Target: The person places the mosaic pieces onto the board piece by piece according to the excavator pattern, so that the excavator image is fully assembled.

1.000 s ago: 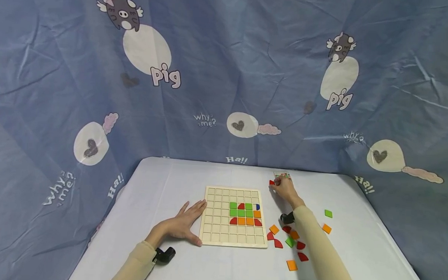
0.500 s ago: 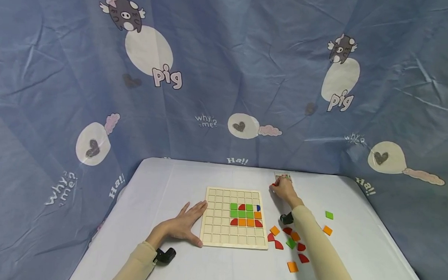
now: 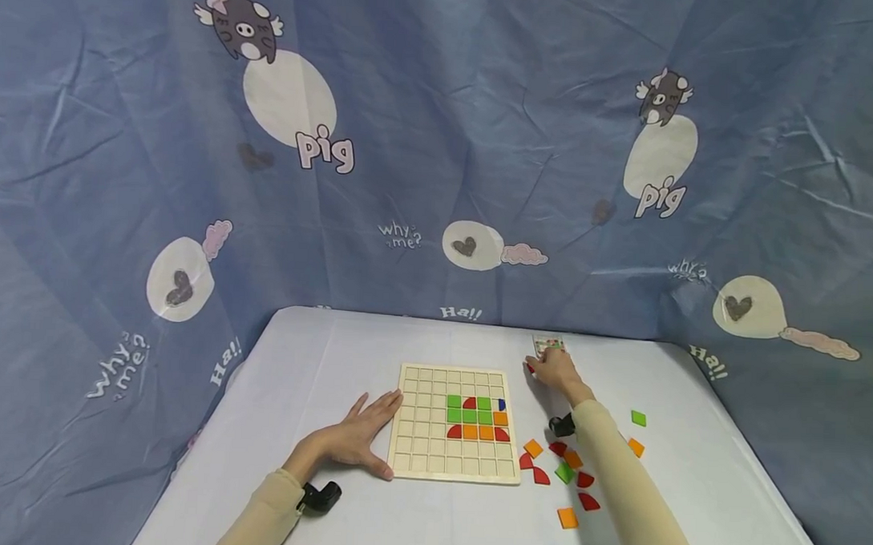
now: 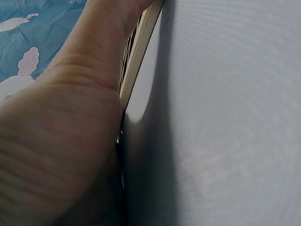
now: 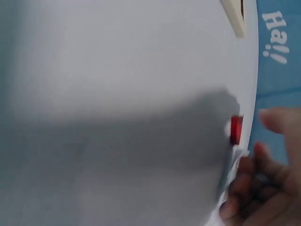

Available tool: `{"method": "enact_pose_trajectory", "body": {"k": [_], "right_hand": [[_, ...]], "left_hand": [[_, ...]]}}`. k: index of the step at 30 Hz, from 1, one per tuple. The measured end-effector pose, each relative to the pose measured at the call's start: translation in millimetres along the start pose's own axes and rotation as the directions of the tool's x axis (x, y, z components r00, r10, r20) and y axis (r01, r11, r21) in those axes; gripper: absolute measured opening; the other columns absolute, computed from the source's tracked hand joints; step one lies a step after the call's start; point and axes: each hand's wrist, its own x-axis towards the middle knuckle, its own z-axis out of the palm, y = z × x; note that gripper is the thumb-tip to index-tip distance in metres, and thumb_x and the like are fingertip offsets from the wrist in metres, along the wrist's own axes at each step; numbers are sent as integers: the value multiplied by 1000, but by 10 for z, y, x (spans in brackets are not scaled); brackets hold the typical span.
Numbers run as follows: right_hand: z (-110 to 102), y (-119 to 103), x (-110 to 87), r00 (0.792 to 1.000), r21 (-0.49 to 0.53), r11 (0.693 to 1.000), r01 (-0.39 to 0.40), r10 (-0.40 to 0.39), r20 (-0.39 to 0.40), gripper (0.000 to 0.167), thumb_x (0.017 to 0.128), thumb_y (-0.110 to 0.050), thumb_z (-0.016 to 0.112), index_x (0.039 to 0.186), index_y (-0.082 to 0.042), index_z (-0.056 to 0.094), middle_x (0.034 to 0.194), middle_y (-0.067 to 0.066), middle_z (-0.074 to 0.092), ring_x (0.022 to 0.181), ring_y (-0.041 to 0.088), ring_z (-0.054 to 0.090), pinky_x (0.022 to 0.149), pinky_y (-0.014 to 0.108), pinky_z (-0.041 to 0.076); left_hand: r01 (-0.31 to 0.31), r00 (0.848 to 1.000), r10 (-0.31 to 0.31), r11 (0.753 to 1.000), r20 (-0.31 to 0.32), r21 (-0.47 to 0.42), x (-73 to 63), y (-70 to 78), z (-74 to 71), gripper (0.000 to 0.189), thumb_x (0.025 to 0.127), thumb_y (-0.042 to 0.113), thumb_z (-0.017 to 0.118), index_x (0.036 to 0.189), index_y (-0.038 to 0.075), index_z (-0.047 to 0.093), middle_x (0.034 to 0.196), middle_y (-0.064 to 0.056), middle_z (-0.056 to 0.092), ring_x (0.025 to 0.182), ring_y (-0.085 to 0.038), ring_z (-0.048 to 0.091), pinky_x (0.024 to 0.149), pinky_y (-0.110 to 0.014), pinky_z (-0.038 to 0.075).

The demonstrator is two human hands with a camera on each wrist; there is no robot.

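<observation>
I log left hand [image 3: 354,440]: grip wide, fingers spread against the gridded board's [image 3: 417,446] left edge | Right hand [image 3: 557,371]: fingertips at red piece [image 5: 236,130] near board's far right corner; pinched or not, I cannot tell | Picture card [image 3: 549,341] just beyond | Loose coloured pieces [image 3: 564,473] on bench [image 3: 399,524], board's right

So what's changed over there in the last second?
The right hand and the red piece by its fingertips have shifted slightly nearer the person, uncovering more of the card. Blur leaves any release unclear. The left hand stays against the board, and the pieces set in it look unchanged.
</observation>
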Motion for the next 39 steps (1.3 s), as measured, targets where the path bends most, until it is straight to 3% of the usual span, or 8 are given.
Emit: {"method": "enact_pose_trajectory", "body": {"k": [4,8,13,18,25,33,39], "right_hand": [[-47,66,-24,987,57,985,162,-161,-29,16,89,-16,62,93,-1,60,84,9,61,76,20,56,66,31,48],[-79,91,-31,970,63,969,238,-240,33,29,84,-9,69,110,3,64,103,15,66,87,23,58,78,38,50],[-57,118,-24,972,17,976,218,-219,82,21,86,-13,71,105,-4,68,94,8,67,77,17,53,67,30,47],[-24,129,-37,975,13,976,215,-216,56,17,85,-15,73,96,-4,66,83,4,64,70,15,52,61,27,44],[3,116,-146,969,27,968,248,-248,11,18,81,-13,75,90,-2,64,82,6,65,69,14,57,62,28,49],[34,21,-385,970,4,970,242,-242,-13,21,80,-17,75,92,-5,64,84,5,62,72,14,54,62,27,47],[68,-92,-723,943,2,943,333,-332,-33,20,79,-17,77,91,-8,64,81,2,53,70,12,46,58,23,40]], "left_hand": [[10,1000,-10,1000,5,-2,5,2,4,133,61,73,73,156,10,5,164,-5,2,152,-25,2,120,-55,-8],[4,1000,-4,1000,-3,-8,6,3,3,134,60,72,75,156,8,6,164,-7,3,152,-26,3,120,-56,-7],[0,1000,0,1000,-7,-8,6,9,0,134,60,72,74,156,9,6,164,-7,3,152,-25,2,120,-56,-7],[-11,1000,11,1000,-14,-8,5,8,-1,133,61,72,74,156,7,7,164,-8,4,152,-27,3,120,-57,-7],[0,1000,0,1000,-9,-3,4,21,-13,133,61,72,75,156,8,6,164,-7,3,152,-26,2,120,-56,-7],[-21,1000,22,1000,-19,11,-4,31,-18,131,63,68,76,155,4,8,164,-12,6,151,-32,6,119,-60,-3],[-22,1000,22,1000,-18,15,1,23,-12,131,63,69,75,155,5,7,164,-11,4,151,-30,5,119,-59,-5]]}}
